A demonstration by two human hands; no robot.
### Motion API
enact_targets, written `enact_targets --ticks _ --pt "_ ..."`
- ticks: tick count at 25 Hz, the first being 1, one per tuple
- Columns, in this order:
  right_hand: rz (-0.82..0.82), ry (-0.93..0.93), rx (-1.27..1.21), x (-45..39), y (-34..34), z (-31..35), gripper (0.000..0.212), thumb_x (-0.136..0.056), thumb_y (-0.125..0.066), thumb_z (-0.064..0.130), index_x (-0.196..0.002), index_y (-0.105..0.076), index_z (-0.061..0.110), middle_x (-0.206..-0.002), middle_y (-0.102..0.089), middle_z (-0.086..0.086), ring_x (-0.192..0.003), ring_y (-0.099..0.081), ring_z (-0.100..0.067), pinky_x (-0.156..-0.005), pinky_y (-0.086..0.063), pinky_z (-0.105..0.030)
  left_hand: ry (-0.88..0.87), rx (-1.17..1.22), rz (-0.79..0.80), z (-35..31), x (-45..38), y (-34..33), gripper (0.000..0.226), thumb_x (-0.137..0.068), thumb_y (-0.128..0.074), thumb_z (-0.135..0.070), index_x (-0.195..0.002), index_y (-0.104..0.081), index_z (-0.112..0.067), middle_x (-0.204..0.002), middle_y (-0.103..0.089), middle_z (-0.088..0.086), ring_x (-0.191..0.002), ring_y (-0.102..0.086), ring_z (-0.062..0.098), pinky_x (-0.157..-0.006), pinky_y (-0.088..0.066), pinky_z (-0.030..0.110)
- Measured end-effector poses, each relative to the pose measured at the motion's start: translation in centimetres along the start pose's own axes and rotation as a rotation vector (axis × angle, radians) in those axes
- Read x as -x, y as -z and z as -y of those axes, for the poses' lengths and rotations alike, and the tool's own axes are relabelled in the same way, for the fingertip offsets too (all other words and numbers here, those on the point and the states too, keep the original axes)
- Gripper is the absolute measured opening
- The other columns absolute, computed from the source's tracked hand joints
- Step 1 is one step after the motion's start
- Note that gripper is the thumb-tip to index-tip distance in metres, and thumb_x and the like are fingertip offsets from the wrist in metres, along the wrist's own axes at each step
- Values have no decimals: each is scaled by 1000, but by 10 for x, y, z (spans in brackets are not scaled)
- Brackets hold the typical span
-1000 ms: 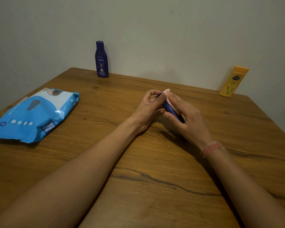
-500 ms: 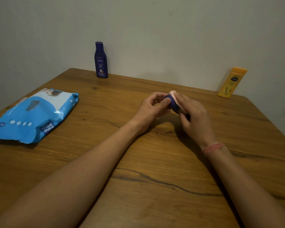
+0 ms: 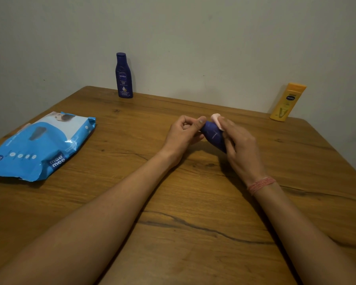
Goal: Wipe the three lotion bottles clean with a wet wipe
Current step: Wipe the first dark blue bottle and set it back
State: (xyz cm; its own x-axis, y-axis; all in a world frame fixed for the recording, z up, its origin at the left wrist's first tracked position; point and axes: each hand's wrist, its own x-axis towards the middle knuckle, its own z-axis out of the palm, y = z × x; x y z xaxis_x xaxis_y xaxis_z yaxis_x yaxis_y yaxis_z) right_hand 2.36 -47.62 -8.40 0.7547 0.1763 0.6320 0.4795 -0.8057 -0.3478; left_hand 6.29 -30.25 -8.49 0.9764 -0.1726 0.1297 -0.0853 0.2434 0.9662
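Note:
A small dark blue lotion bottle point(image 3: 213, 136) lies tilted between my hands over the middle of the wooden table point(image 3: 193, 202). My left hand point(image 3: 183, 134) pinches its upper end with thumb and curled fingers. My right hand point(image 3: 239, 147) wraps round the bottle's right side and presses a folded white wet wipe point(image 3: 218, 121) against it. A taller dark blue lotion bottle point(image 3: 123, 76) stands upright at the back left by the wall. An orange-yellow lotion bottle point(image 3: 287, 102) leans against the wall at the back right.
A blue pack of wet wipes point(image 3: 39, 147) lies flat near the table's left edge. The grey wall runs directly behind the table's far edge. A dark crack crosses the wood between my forearms. A pink thread band circles my right wrist.
The small bottle has been turned so more of its blue side faces me. My right hand with the wipe has slid along it, and the wipe now shows above my fingers.

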Motion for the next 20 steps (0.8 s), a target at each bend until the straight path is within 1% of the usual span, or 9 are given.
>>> enact_targets --ticks 3,5,7,9,11,13,15,18,20 --pt "30 66 25 -2 -10 12 52 -94 -51 3 -143 -45 16 -145 -48 -6 -138 -40 -19 -114 -32 -37 -11 11 13 -1 1 -1 22 -93 -63 -27 -103 -56 -9 -90 -71 2 -84 -70 10 -76 -55 24" --pt "-1 46 9 -4 -7 8 49 -94 -51 3 -141 -46 17 -142 -52 -7 -134 -45 -20 -111 -37 -38 -39 15 -8 -1 1 1 18 -94 -62 -24 -104 -57 -9 -93 -71 3 -87 -70 11 -77 -55 24" --pt "-34 -33 -18 -2 2 -5 46 -97 -48 6 -141 -47 17 -134 -59 -7 -123 -53 -20 -106 -43 -38 -68 20 -21 -1 1 3 16 -96 -61 -19 -108 -58 -11 -101 -70 6 -94 -68 14 -81 -56 26" --pt "-17 -105 -37 0 8 -12 43 -98 -46 9 -140 -47 17 -130 -61 -7 -119 -55 -20 -104 -45 -41 -91 -22 -14 -3 2 4 22 -97 -58 -14 -118 -57 -11 -115 -66 10 -106 -66 18 -88 -56 29" --pt "1 -82 -47 1 4 -5 44 -98 -46 7 -141 -47 17 -134 -58 -7 -123 -53 -20 -107 -42 -40 -104 -72 10 -2 2 4 29 -97 -56 -10 -126 -55 -11 -127 -61 12 -116 -62 22 -94 -55 32" --pt "35 -7 -69 1 -4 10 48 -96 -48 5 -143 -45 17 -143 -51 -6 -133 -44 -16 -112 -36 -34 -121 -93 51 0 2 3 33 -98 -54 -7 -131 -53 -11 -133 -57 12 -122 -58 24 -97 -54 36" --pt "74 29 -92 -1 -8 15 50 -96 -49 4 -144 -43 18 -146 -46 -4 -136 -40 -13 -113 -32 -29 -128 -105 63 -1 3 4 34 -99 -50 -4 -133 -52 -11 -136 -55 11 -126 -55 24 -100 -53 39" --pt "117 -155 -79 1 3 -5 45 -100 -46 11 -143 -44 20 -137 -57 -7 -120 -55 -17 -102 -41 -26 -149 -118 50 -5 4 5 37 -100 -42 2 -133 -51 -14 -138 -52 6 -130 -50 19 -103 -50 39" --pt "185 -286 -75 4 13 -18 42 -101 -43 15 -142 -44 21 -127 -63 -9 -108 -57 -14 -94 -40 -23 -158 -136 55 -6 4 6 40 -101 -40 2 -133 -51 -19 -139 -49 3 -131 -49 17 -105 -48 41"
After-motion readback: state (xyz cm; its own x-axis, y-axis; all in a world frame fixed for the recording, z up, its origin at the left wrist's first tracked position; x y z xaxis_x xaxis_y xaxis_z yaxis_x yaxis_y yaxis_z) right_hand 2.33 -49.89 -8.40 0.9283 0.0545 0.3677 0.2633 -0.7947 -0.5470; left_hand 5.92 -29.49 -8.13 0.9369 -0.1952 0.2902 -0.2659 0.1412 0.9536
